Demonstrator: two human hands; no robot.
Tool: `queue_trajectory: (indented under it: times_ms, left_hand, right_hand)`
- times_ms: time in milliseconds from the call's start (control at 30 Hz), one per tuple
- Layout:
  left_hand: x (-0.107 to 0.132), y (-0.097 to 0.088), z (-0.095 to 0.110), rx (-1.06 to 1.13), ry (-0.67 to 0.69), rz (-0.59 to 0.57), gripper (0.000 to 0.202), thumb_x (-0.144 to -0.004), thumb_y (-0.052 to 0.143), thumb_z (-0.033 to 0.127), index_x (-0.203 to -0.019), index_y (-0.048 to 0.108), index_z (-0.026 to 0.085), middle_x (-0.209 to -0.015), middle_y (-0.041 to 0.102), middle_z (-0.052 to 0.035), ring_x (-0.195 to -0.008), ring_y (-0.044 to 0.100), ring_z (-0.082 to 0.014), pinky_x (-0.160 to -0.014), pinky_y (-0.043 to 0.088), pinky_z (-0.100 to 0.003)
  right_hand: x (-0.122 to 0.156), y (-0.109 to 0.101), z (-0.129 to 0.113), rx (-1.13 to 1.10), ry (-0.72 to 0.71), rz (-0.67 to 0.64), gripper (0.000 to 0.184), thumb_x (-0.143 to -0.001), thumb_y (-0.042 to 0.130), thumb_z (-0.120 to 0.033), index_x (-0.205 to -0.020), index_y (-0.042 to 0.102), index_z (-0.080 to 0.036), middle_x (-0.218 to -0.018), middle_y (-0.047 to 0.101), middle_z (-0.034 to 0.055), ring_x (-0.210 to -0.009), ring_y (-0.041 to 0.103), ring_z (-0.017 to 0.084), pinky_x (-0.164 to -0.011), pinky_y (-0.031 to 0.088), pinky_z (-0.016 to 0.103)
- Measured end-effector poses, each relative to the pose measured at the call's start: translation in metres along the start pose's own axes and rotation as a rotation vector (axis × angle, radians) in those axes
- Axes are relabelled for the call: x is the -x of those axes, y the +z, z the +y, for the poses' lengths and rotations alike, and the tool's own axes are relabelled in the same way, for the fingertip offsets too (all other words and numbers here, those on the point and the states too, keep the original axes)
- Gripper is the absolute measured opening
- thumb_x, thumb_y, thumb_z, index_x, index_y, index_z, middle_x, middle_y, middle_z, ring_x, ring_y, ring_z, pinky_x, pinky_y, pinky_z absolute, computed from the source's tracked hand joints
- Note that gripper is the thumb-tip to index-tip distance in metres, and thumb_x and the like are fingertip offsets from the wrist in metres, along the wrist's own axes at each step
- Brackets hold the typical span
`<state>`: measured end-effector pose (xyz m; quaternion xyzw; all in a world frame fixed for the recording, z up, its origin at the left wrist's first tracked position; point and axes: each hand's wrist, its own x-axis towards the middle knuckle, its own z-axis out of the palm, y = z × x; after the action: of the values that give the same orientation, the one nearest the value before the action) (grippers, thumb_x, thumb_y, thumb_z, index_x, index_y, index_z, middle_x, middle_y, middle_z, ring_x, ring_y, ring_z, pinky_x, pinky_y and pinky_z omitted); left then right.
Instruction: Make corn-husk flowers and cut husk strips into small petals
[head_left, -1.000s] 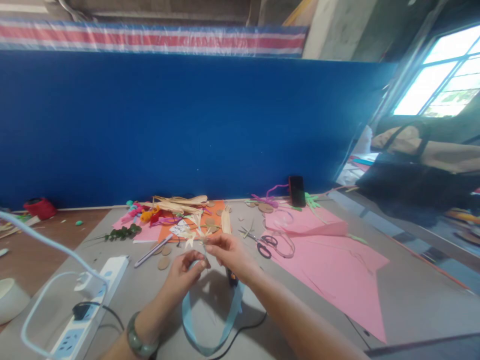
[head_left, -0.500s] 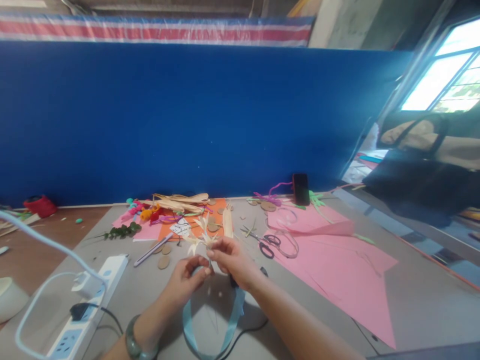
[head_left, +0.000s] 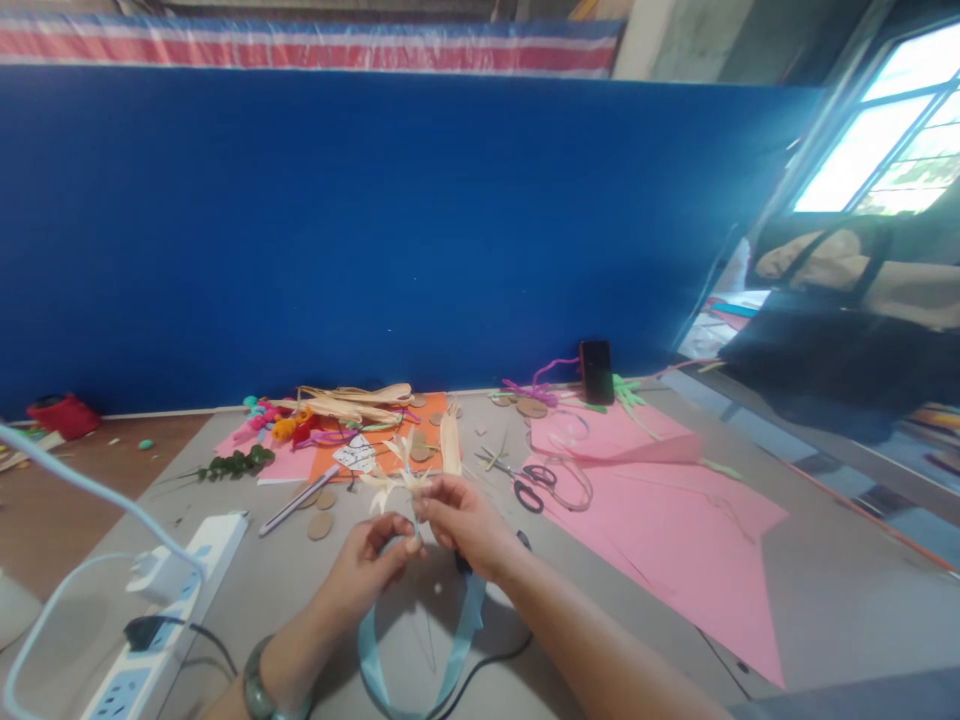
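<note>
A pale cream flower (head_left: 397, 482) of thin, husk-like strips stands over the middle of the desk, petals spread out. My right hand (head_left: 466, 522) pinches it at the base of the petals, thumb and forefinger together. Just below, my left hand (head_left: 365, 562) grips the thin stem (head_left: 430, 640) between thumb and fingers; the stem's lower end points down toward me. Beneath both hands lies a loop of light blue ribbon (head_left: 369, 650). A dark object (head_left: 463, 563) is partly hidden behind my right hand.
Scissors (head_left: 529, 485) lie right of my hands, beside pink paper sheets (head_left: 660, 530). A phone (head_left: 596, 372) leans against the blue partition (head_left: 420, 220). Dried husk strips (head_left: 352, 402), a purple pen (head_left: 298, 500) and wooden discs (head_left: 320, 525) lie left. A power strip (head_left: 210, 560) is at front left.
The view has shifted slightly, so the desk items appear a little further left and higher. Both hands keep nearly the same hold on the flower and its stem.
</note>
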<state>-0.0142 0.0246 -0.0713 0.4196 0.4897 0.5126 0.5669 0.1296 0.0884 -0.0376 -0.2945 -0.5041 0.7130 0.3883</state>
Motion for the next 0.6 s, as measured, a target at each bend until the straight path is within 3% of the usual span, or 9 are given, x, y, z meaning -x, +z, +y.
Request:
queue_trajectory:
  times_ms: [200,400,600]
  left_hand:
    - [0.0014,0.0018,0.0036,-0.015,0.022,-0.041,0.03,-0.072,0.07,0.043,-0.078,0.058,0.016,-0.068,0.063,-0.0008,-0.041,0.038,-0.0038,-0.039,0.025,-0.018]
    - [0.0021,0.0006,0.0053,0.034,0.061,-0.108,0.026,-0.076,0.068,0.039,-0.076,0.057,0.016,-0.07,0.062,-0.0008,-0.041,0.035,-0.0026,-0.04,0.024,-0.018]
    - [0.0031,0.0003,0.0041,0.03,0.075,-0.148,0.023,-0.079,0.066,0.036,-0.078,0.056,0.016,-0.072,0.063,-0.0018,-0.041,0.038,-0.0029,-0.04,0.024,-0.018]
  right_hand:
    - [0.0031,0.002,-0.0039,0.014,-0.004,0.01,0.023,-0.07,0.073,-0.029,-0.073,0.055,-0.015,-0.045,0.049,-0.0103,-0.034,0.037,0.002,-0.036,0.026,0.016]
    - [0.0042,0.0036,-0.0036,-0.026,-0.032,-0.066,0.024,-0.075,0.07,-0.032,-0.077,0.053,-0.016,-0.042,0.051,-0.0093,-0.033,0.042,0.004,-0.036,0.028,0.015]
    - [0.0015,0.0017,-0.0013,-0.046,-0.025,-0.068,0.029,-0.068,0.075,-0.033,-0.072,0.052,-0.016,-0.046,0.054,-0.0083,-0.032,0.045,0.005,-0.033,0.029,0.015]
